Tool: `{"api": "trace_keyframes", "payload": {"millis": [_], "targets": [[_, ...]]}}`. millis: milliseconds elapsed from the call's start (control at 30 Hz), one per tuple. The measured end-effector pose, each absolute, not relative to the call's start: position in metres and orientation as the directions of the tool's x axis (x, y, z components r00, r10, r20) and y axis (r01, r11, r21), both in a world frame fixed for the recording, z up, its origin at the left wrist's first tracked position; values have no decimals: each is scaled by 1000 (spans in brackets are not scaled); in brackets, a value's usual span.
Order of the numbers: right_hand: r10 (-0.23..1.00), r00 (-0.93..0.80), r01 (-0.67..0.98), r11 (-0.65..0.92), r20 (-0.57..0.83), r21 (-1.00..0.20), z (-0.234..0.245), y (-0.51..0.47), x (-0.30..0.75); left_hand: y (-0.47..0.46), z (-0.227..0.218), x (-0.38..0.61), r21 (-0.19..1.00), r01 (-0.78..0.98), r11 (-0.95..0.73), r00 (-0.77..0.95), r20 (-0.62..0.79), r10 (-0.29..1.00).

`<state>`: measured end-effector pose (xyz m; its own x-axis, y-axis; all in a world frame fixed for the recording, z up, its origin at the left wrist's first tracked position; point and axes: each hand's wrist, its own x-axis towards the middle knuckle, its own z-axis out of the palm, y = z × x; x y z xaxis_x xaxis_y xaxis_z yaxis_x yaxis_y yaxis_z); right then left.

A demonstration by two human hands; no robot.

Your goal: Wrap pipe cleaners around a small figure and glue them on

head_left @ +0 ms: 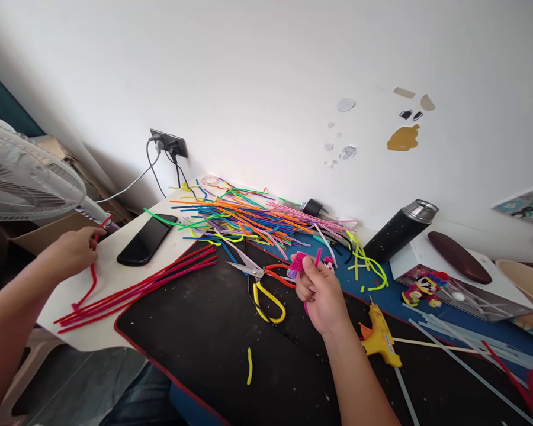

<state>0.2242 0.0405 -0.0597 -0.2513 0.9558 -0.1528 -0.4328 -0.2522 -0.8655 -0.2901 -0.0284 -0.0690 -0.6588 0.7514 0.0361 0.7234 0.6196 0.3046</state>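
My left hand point(73, 254) is at the far left over the white table edge, its fingers closed on a red pipe cleaner point(92, 283) that hangs down in a curve. Closed around a small bundle of pink pipe cleaner point(296, 264), my right hand point(320, 291) is above the black mat point(195, 331); one short pink end sticks up past the thumb. Scissors point(260, 278) with orange and yellow handles lie open just left of that hand. Several red and magenta pipe cleaners point(146, 287) lie in a row between the left hand and the mat.
A heap of coloured pipe cleaners point(249, 216) covers the back. Around it are a phone point(146, 239), black flask point(400, 228), yellow glue gun point(382, 338), glue sticks point(479, 340), small figure point(424, 290) and white box point(462, 269). A fan point(26, 171) stands left.
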Motion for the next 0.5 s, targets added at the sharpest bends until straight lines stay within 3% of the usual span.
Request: {"api": "trace_keyframes", "payload": {"millis": [300,500], "targets": [[957,-256,-411,-238,-140,-880,-61,39,225,-32,-54,-280,172,763,623,-625,-49,779],[956,-260,-406,-238,-138,-882,-59,38,223,-32,-53,-271,203,787,583,-578,-86,811]]}}
